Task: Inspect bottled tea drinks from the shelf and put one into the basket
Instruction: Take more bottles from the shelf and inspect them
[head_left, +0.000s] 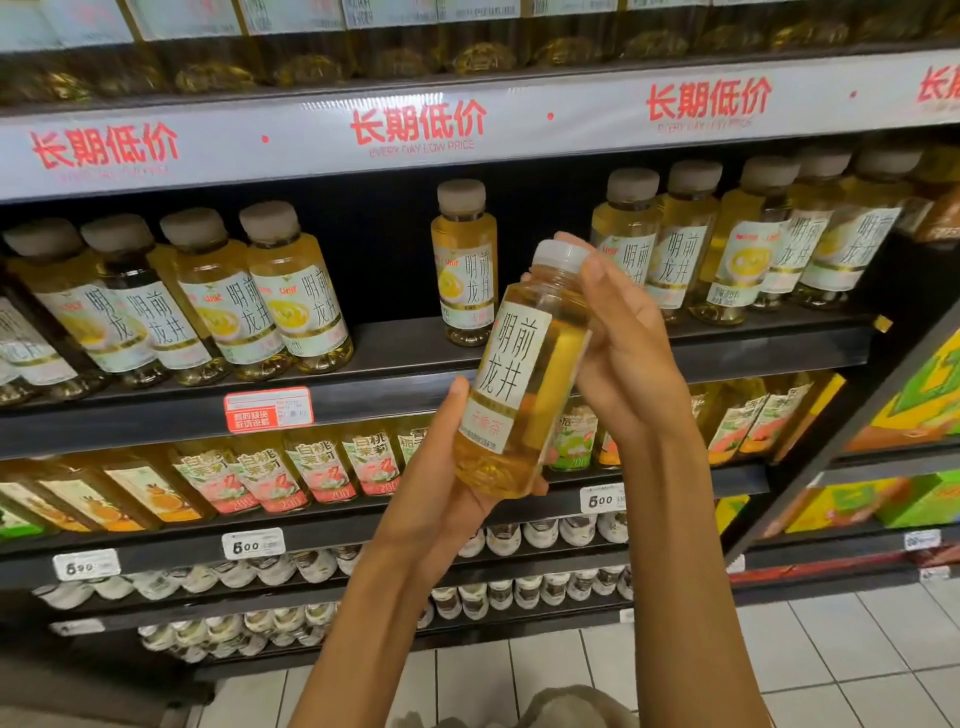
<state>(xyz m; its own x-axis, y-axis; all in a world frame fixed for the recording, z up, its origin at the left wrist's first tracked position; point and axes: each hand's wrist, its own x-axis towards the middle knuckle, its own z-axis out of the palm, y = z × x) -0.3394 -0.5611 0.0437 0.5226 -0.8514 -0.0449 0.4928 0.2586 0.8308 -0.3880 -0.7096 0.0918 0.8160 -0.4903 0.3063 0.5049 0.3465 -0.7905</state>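
the tea bottle (519, 374) is off the shelf (395, 358), in front of its middle edge, long axis tilted, cap up-right. left hand (447, 483) cups its base; right hand (623, 343) wraps its upper side. no basket in view.

Held bottle (519, 369): yellow tea, white cap, tilted, before shelf (571, 358). Left hand (447, 467) grips base; right hand (623, 343) grips upper part. Lone bottle (464, 260) upright mid-shelf; rows (171, 296) at both ends.

left hand (447, 483) cupped palm-up, right hand (631, 358) curled, forearms raised
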